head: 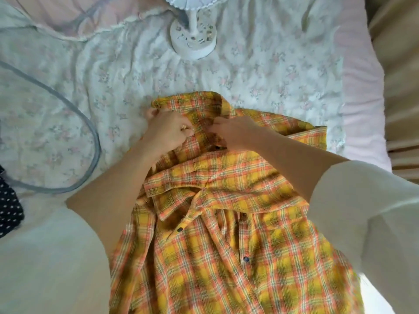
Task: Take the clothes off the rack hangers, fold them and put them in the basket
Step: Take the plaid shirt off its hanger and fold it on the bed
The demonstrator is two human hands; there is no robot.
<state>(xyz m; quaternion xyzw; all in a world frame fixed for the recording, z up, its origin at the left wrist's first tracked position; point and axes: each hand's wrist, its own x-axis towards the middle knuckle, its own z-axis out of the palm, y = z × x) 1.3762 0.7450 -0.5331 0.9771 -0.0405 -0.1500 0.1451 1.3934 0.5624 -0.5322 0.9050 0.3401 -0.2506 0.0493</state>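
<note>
A yellow and orange plaid shirt (226, 234) lies front-up on the bed, its collar pointing away from me and its button placket partly undone. My left hand (165, 130) pinches the fabric at the left side of the collar. My right hand (233, 130) grips the collar edge just to the right, near a dark button. Both hands are closed on the cloth, close together. No hanger, rack or basket is in view.
The bed carries a pale floral quilt (260, 71). A white round fan base (192, 41) stands at the top centre. A grey hoop (90, 123) curves at the left, with a dark dotted cloth (8, 207) at the left edge. A pink sheet (362, 98) borders the right side.
</note>
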